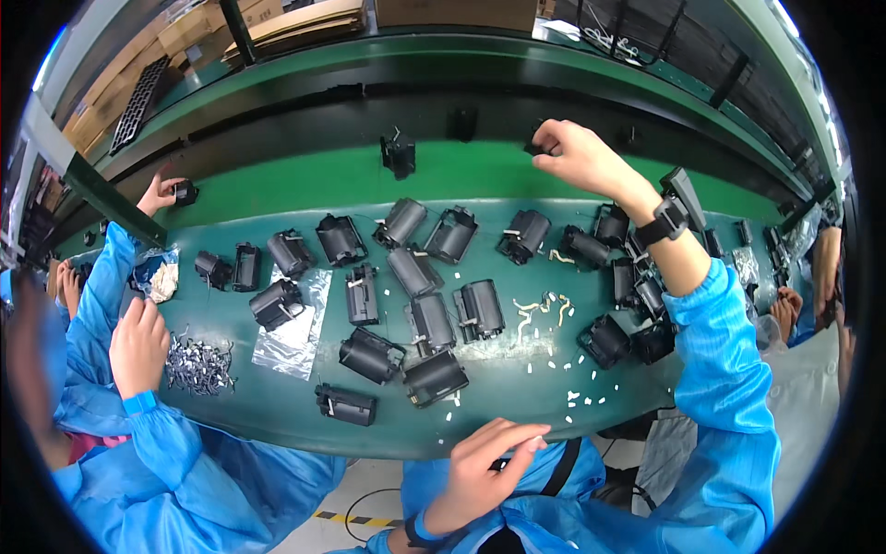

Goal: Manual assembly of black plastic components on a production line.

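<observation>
My right hand (580,159) reaches over the far green strip, its fingers curled on a dark part (537,148) mostly hidden behind them. A black band and a small black device ride on that wrist. My left hand (484,466) is held low in front of the table's near edge, thumb and index finger close together with a small white piece (539,443) at their tips. Between the hands lie several black cylindrical plastic housings (432,321). Small white pieces (574,397) and cream strips (526,314) are scattered at the right of the table.
A black housing (399,155) stands on the green strip (323,180). At left, a co-worker's hand (138,346) is beside a pile of small black parts (198,365); another hand (159,196) touches a black part. A clear plastic bag (293,346) lies under one housing. More housings (609,340) crowd the right.
</observation>
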A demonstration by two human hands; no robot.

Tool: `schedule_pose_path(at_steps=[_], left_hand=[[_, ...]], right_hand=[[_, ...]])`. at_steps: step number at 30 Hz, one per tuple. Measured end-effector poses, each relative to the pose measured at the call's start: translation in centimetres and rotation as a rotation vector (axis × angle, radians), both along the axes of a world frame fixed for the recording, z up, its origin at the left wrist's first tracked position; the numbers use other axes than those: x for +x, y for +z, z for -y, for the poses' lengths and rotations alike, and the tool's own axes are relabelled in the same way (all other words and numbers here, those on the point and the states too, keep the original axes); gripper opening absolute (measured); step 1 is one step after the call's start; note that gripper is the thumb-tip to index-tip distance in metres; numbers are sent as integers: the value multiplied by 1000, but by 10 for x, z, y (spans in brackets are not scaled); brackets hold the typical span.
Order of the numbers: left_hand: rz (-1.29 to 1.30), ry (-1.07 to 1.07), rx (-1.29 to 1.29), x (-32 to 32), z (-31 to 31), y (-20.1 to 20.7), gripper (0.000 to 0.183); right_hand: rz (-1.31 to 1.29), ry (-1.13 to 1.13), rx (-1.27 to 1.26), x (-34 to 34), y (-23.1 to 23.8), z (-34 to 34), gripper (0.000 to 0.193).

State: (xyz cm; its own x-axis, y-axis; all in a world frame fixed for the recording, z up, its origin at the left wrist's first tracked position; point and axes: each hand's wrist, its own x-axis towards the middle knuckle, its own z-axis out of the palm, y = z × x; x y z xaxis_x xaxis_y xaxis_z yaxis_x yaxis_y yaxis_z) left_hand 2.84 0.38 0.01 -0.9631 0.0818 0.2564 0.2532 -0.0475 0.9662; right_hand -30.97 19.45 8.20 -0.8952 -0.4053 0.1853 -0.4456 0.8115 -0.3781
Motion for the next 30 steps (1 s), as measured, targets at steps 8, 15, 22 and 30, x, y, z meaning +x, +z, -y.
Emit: schedule_pose_path(at_steps=[8,15,22,30], left_hand=[[18,64,-38,-1,12,2,16],[-25,76,-37,13,5,7,17],[-63,82,-116,15,12,9,18],[-24,61,-75,4,12,-4,17]], right_hand=[[105,118,61,64,-12,52,43],[73,-27,30,-10,-34,124,73],[175,-63,69,-48,-37,139,66],[172,215,175,35,-35,98,27]])
